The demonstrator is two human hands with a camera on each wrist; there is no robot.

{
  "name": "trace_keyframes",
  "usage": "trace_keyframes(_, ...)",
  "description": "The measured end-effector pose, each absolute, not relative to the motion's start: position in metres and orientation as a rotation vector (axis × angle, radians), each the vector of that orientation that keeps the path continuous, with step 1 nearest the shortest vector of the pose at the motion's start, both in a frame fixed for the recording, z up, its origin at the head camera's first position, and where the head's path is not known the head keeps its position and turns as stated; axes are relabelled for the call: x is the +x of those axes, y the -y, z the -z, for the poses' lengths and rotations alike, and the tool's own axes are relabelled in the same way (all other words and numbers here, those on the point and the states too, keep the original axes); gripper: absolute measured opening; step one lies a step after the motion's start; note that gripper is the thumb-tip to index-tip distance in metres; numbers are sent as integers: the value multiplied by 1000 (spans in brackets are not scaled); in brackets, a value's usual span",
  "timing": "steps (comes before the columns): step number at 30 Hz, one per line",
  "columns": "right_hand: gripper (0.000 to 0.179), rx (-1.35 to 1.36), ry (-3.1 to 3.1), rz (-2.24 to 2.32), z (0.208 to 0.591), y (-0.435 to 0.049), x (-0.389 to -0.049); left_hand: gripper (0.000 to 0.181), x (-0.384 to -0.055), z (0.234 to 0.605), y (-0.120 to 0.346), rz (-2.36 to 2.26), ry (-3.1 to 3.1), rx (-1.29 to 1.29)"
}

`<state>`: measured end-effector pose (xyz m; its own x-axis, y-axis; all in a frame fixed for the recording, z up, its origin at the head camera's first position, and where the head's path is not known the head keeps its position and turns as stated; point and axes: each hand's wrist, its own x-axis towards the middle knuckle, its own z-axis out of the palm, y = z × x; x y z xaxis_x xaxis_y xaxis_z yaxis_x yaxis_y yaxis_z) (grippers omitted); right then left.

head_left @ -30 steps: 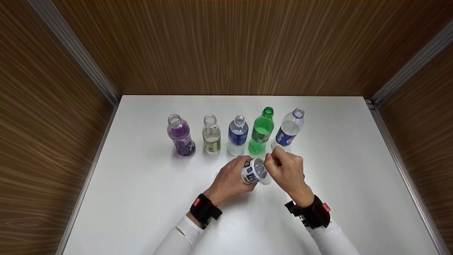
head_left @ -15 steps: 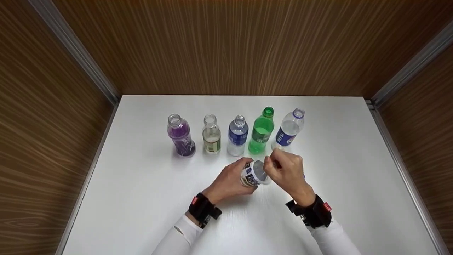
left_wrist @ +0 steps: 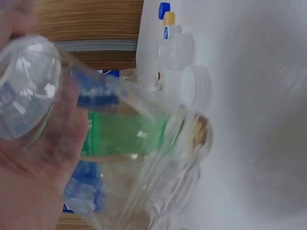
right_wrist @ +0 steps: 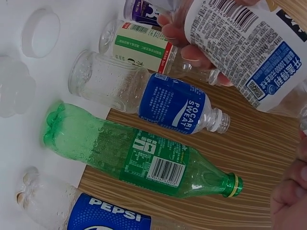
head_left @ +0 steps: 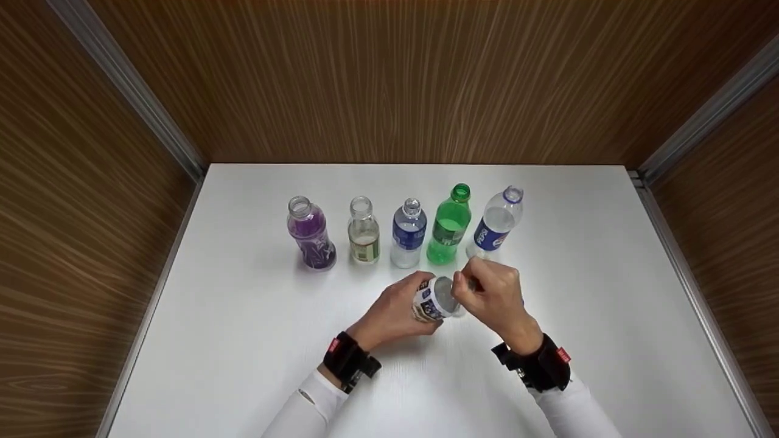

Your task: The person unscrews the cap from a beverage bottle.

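In the head view my left hand [head_left: 398, 307] grips a clear plastic bottle [head_left: 446, 295] with a white and blue label. The bottle is tilted, its top end pointing toward my right hand [head_left: 494, 298]. Curled fingers and thumb of the right hand close round that top end and hide it. The bottle's printed label [right_wrist: 249, 52] faces the right wrist camera, left-hand fingertips [right_wrist: 192, 55] wrapped round it. At the left edge of the left wrist view shows the bottle's round clear base [left_wrist: 29, 88].
Behind the hands stand uncapped bottles in a row: purple [head_left: 311, 234], clear with a cream label [head_left: 364, 234], Pocari Sweat [head_left: 409, 234], green [head_left: 450, 225] and Pepsi [head_left: 498, 222]. A blue cap [left_wrist: 164, 10], a yellow cap [left_wrist: 169, 19] and clear lids [left_wrist: 194, 88] lie on the white table.
The held bottle has turned slightly in my left hand, its shoulder now facing the head camera more. The left hand has dropped a little; the right has hardly moved. The standing bottles look the same.
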<state>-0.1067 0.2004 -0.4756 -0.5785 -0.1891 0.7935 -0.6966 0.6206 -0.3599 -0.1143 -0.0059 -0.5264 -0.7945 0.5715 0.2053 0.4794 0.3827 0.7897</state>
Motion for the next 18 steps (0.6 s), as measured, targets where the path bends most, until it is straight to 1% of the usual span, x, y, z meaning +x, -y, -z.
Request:
trace_keyframes(5, 8, 404, 2318, -757, 480, -199, -106, 69, -114, 533, 1, -1184, -2913, 982)
trace_keyframes(9, 10, 258, 2453, -667, 483, -198, -106, 73, -114, 538, -1, -962, -3119, 948)
trace_keyframes(14, 22, 234, 2452, -678, 486, -197, -107, 75, -114, 537, -2, -942, -3131, 946)
trace_keyframes(18, 22, 324, 2378, -729, 485, -196, -107, 71, -113, 536, -2, -1076, -3045, 945)
